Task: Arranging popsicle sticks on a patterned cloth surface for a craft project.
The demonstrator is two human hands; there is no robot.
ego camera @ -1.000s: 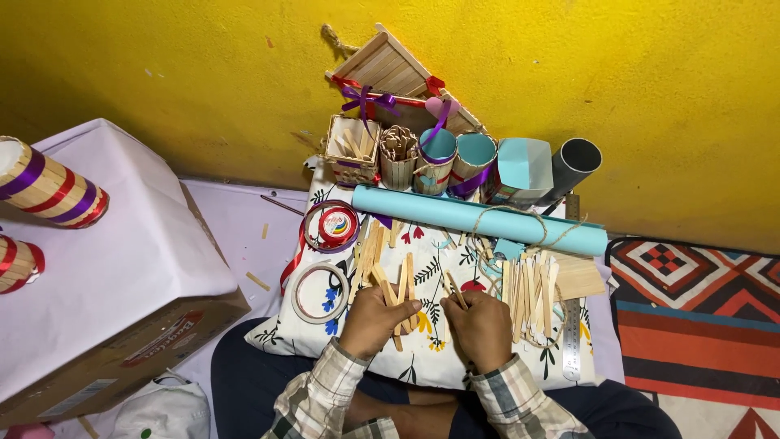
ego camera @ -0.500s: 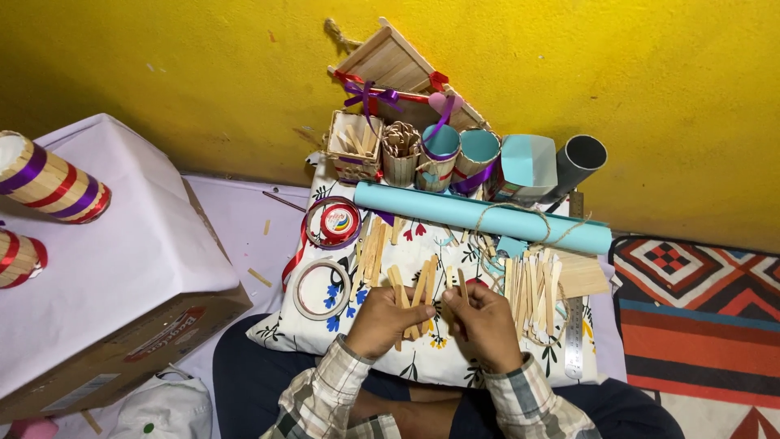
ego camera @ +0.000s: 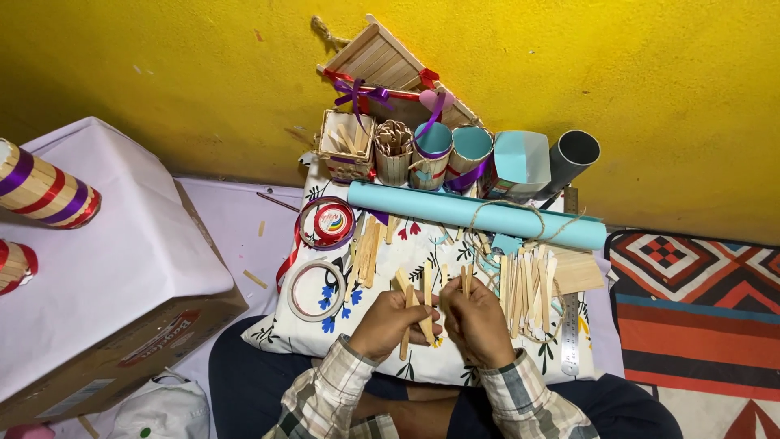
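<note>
Craft sticks in both hands, over a floral cushion (ego camera: pixel 284 333).

Left of the cushion: cardboard box (ego camera: pixel 106 358). On it, left to right: tape roll (ego camera: pixel 315 290); left hand (ego camera: pixel 390 321) pinching several wooden craft sticks (ego camera: pixel 416 302); right hand (ego camera: pixel 479 321) pinching two more; loose stick pile (ego camera: pixel 528 284); steel ruler (ego camera: pixel 570 341). Along its far edge: pale blue paper roll (ego camera: pixel 422 205).

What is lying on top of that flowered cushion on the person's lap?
On the flowered cushion lie a light blue paper roll, tape rolls, loose wooden sticks and a metal ruler. Both hands cover the middle, so anything beneath them is hidden.
</note>
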